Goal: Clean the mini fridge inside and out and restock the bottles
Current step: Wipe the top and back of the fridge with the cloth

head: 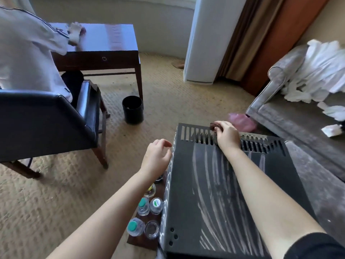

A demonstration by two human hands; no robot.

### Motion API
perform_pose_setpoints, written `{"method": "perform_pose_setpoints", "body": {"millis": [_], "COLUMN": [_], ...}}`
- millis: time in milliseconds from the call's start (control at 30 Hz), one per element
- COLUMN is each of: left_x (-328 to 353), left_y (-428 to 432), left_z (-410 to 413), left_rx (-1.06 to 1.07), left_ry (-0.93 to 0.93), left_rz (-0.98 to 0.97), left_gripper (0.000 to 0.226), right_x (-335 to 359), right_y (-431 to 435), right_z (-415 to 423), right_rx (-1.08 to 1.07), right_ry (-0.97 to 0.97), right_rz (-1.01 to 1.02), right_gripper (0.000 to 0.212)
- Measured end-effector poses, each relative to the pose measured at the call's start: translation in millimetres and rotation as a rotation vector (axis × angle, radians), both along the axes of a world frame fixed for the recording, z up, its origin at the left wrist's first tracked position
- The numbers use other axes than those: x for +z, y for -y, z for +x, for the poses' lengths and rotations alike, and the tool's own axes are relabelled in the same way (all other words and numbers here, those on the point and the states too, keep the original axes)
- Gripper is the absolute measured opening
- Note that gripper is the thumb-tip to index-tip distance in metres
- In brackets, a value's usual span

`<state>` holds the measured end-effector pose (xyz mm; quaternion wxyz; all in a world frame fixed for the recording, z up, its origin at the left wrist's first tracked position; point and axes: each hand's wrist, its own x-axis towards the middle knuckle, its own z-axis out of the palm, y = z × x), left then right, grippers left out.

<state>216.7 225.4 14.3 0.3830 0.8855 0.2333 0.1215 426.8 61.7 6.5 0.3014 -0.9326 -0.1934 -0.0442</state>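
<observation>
The black mini fridge (pixel 224 193) stands low in front of me, its dusty top streaked with wipe marks and slotted with vents along the far edge. My right hand (pixel 226 136) grips a small brown cloth (pixel 214 126) and presses it on the vents at the far edge. My left hand (pixel 158 156) hovers beside the fridge's left upper edge, fingers loosely curled, holding nothing. Water bottles (pixel 143 206) with green caps and glasses stand on a dark wooden tray (pixel 141 242) on the carpet left of the fridge.
Another person sits in a black chair (pixel 56 124) at a dark wooden desk (pixel 104 43), wiping it. A black bin (pixel 133 109) stands under the desk. A grey sofa (pixel 298 118) with white linen lies right. A pink item (pixel 242 122) lies behind the fridge.
</observation>
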Motion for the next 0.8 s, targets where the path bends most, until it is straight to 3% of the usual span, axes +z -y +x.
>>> {"method": "perform_pose_setpoints", "body": {"millis": [167, 267, 467, 567, 700, 800], "left_x": [-4, -4, -20, -20, -21, -22], "left_y": [6, 10, 29, 30, 31, 28], "left_z": [33, 55, 75, 78, 77, 78], "left_rx": [-0.062, 0.016, 0.205, 0.201, 0.188, 0.185], "left_ry": [-0.044, -0.015, -0.081, -0.144, -0.132, -0.121], "left_rz": [0.063, 0.06, 0.088, 0.123, 0.117, 0.126], "left_gripper": [0.028, 0.032, 0.038, 0.039, 0.04, 0.041], "right_x": [-2, 1, 1, 0, 0, 4], "right_y": [87, 73, -18, -4, 63, 125], "right_z": [28, 20, -32, -26, 10, 38], "right_rx": [-0.294, -0.329, 0.174, 0.255, 0.028, -0.183], "right_ry": [0.026, 0.009, -0.017, 0.048, 0.151, 0.113], "right_rz": [0.033, 0.057, 0.095, 0.01, -0.066, -0.104], "right_gripper": [0.026, 0.024, 0.021, 0.023, 0.026, 0.026]}}
